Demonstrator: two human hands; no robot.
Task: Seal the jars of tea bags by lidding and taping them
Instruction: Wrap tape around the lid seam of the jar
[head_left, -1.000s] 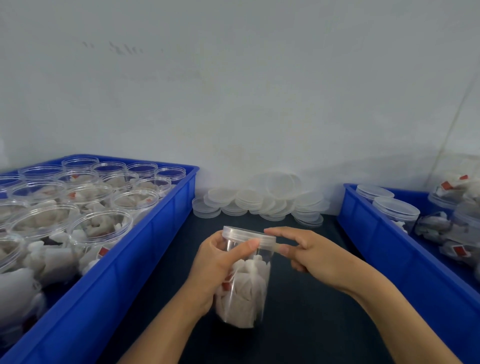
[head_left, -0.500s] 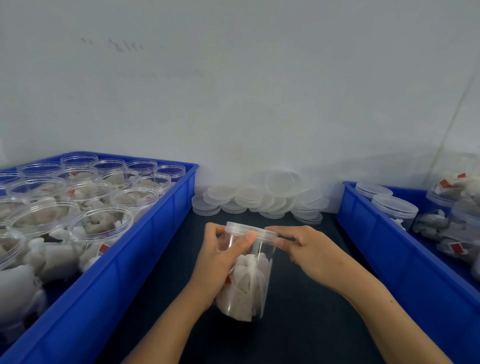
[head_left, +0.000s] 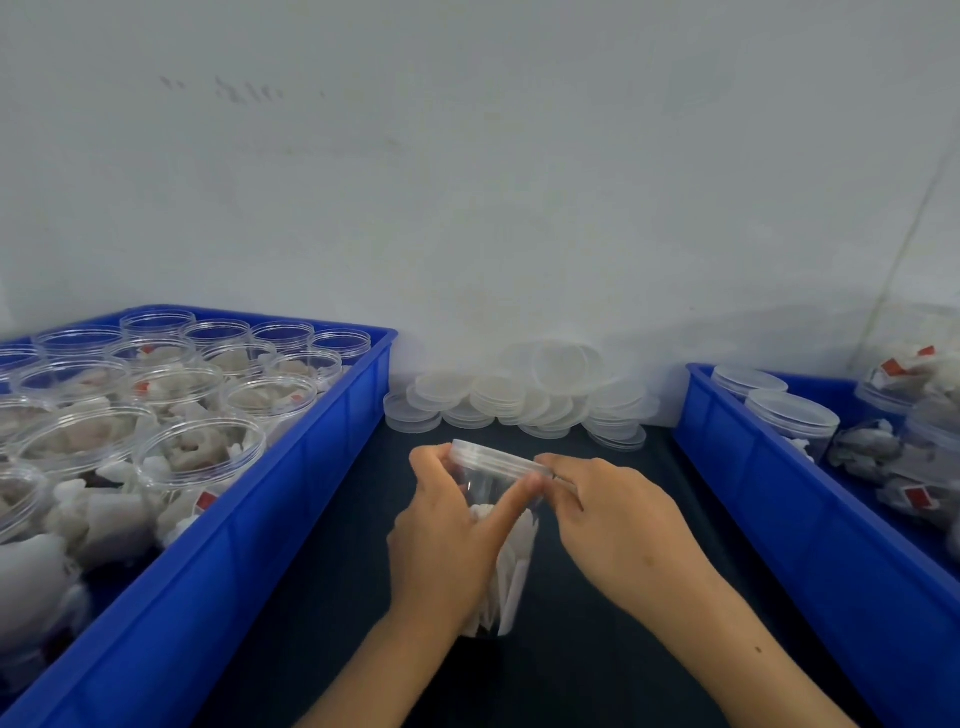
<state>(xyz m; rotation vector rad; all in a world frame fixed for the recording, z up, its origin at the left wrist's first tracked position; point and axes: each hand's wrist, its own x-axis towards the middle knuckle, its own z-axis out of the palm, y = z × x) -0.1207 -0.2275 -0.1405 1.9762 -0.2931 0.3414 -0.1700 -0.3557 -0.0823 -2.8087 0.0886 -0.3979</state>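
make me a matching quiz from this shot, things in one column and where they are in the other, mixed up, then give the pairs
Things
1. open jars
2. loose lids
3. lidded jars
4. held jar

Places
A. heaped against the wall, between the bins
B. in the left hand, with the right hand at its lid
C. in the blue bin on the left
D. in the blue bin on the right

Pairs: 1-C, 2-A, 3-D, 4-B

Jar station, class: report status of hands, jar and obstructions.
Left hand grips jar. Right hand pinches at lid rim. Lid on. Nothing obstructing.
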